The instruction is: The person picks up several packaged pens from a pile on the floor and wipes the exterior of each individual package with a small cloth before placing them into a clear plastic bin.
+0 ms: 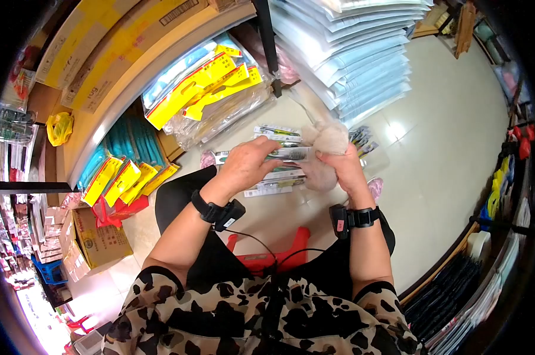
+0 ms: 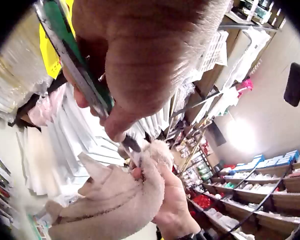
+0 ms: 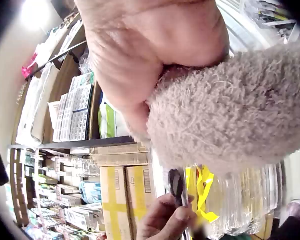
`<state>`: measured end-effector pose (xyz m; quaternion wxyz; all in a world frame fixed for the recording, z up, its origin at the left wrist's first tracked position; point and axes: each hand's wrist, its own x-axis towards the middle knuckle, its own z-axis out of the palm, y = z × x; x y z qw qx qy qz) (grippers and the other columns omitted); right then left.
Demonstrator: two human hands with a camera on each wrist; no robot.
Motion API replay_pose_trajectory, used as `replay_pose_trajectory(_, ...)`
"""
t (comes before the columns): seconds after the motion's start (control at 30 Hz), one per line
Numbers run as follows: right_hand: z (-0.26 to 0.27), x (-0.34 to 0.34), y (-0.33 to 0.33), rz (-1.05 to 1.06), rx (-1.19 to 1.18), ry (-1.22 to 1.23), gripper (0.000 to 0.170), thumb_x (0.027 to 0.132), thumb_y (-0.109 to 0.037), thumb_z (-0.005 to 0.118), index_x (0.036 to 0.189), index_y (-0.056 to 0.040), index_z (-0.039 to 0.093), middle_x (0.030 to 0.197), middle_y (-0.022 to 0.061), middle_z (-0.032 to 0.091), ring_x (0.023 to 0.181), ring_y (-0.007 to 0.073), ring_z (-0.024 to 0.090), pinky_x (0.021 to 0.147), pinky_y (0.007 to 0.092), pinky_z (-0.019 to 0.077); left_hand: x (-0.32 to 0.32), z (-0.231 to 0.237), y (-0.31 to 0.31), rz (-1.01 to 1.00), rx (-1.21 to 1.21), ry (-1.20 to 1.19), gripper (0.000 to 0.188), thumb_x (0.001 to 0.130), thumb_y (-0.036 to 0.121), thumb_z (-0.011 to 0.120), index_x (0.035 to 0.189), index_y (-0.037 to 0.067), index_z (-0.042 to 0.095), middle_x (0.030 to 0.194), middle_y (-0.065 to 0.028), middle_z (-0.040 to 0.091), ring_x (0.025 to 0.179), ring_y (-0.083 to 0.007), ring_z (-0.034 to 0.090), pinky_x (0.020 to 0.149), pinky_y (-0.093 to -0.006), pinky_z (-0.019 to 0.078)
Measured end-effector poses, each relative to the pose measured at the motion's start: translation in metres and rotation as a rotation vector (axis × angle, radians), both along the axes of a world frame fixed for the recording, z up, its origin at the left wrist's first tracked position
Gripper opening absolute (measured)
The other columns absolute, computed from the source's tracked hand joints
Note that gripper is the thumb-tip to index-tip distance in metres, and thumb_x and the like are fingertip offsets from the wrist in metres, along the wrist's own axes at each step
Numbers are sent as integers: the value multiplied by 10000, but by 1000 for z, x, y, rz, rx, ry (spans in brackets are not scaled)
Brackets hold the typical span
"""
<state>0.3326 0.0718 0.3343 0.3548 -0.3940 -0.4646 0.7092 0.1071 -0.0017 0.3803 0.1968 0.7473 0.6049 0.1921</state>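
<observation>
My left hand [image 1: 244, 168] pinches a packaged toothbrush [image 1: 290, 154] in a narrow clear pack; its green and white side shows in the left wrist view, and its dark head [image 3: 176, 184] in the right wrist view. A fuzzy beige cloth [image 1: 329, 137] is gripped by my right hand [image 1: 349, 171], bunched and hanging in folds around the far end of the pack. Most of the right fingers are hidden behind the cloth. On the floor below both hands lie several more toothbrush packs [image 1: 273, 188].
A tall stack of pale blue-white packets [image 1: 368, 65] stands ahead. Left of it, yellow-topped plastic packs [image 1: 202, 89] lie by a shelf with cardboard boxes [image 1: 102, 65]. A red stool [image 1: 273, 257] is between the legs. Tiled floor [image 1: 439, 130] stretches to the right, bordered by stocked shelves.
</observation>
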Motion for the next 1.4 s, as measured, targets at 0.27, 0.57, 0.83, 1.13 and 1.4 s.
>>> replay_pose_trajectory(0.27, -10, -11, 1, -220, -166, 157, 305, 799, -72, 581, 1094, -4, 539, 1020, 82, 599, 931, 180, 587, 799, 306, 476, 12, -9, 4, 344, -386, -911, 275, 849, 206, 614, 1048, 25, 559, 882, -94, 621, 724, -132, 553, 651, -290, 456)
replay_pose_trajectory(0.57, -1, -31, -29, 60, -103, 20, 390, 909, -334, 520, 1094, 9, 535, 1029, 44, 571, 884, 113, 518, 794, 265, 424, 64, -40, 1, 410, 26, -551, 259, 861, 92, 557, 1104, -1, 552, 1066, -148, 558, 936, -242, 547, 819, -293, 435)
replay_pose_trajectory(0.83, 3, -32, -34, 16, -131, 98, 505, 949, -435, 362, 1082, 20, 535, 993, 57, 558, 908, 118, 486, 800, 279, 407, 62, -53, -7, 224, -360, -806, 501, 916, 232, 467, 1352, 21, 337, 1408, -181, 321, 1301, -266, 307, 1059, -329, 235)
replay_pose_trajectory(1.13, 0, -41, -43, 61, 143, -54, 505, 944, -416, 351, 1179, 20, 446, 1092, 134, 515, 992, 205, 480, 879, 324, 377, 46, -44, -9, 467, -598, -1392, 419, 920, 186, 512, 1307, 130, 362, 951, 3, 537, 887, -93, 529, 747, -194, 408)
replay_pose_trajectory(1.4, -9, -43, -41, 47, 384, -208, 482, 905, -376, 472, 1164, 30, 457, 1048, 156, 509, 961, 249, 499, 853, 362, 389, 29, -34, -10, 353, -720, -1492, 408, 901, 173, 543, 1266, 86, 382, 1032, -54, 577, 965, -134, 556, 793, -263, 464)
